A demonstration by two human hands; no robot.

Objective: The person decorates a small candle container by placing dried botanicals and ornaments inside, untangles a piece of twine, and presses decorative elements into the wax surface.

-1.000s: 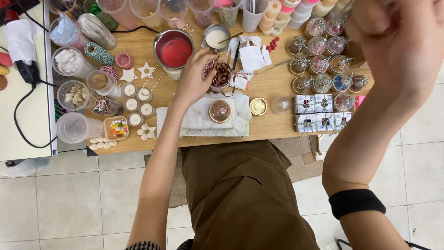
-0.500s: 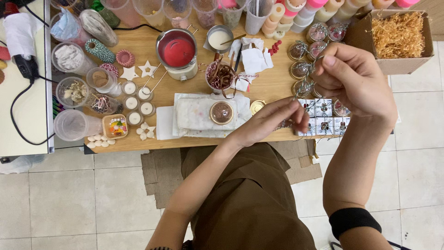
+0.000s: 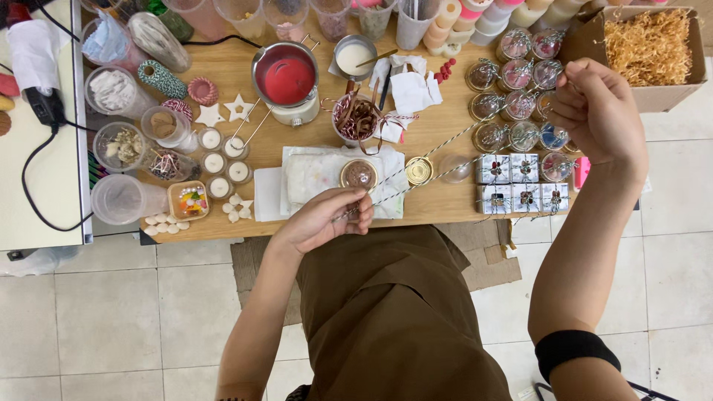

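Both hands pinch one length of striped twine (image 3: pixel 445 160), pulled taut between them. Left hand (image 3: pixel 327 219) has fingertips pressed together on the near end, at the front edge of the wooden table (image 3: pixel 438 204). Right hand (image 3: pixel 598 111) grips the far end, raised over the rows of small glass jars (image 3: pixel 520 74) right of the twine. Twine spans diagonally above a gold tin lid (image 3: pixel 419 171).

Table stands on pale floor tiles (image 3: pixel 96 312), flattened cardboard (image 3: pixel 483 256) under its edge. Left of the left hand: white cloth (image 3: pixel 312 178) with a small round filled tin (image 3: pixel 359 174). Behind it, a metal pot of red wax (image 3: pixel 286 74) and a cup of ribbon scraps (image 3: pixel 360 119). Cardboard box of straw filler (image 3: pixel 650 44) beyond the right hand. Black wristband (image 3: pixel 575 349) on the right forearm.
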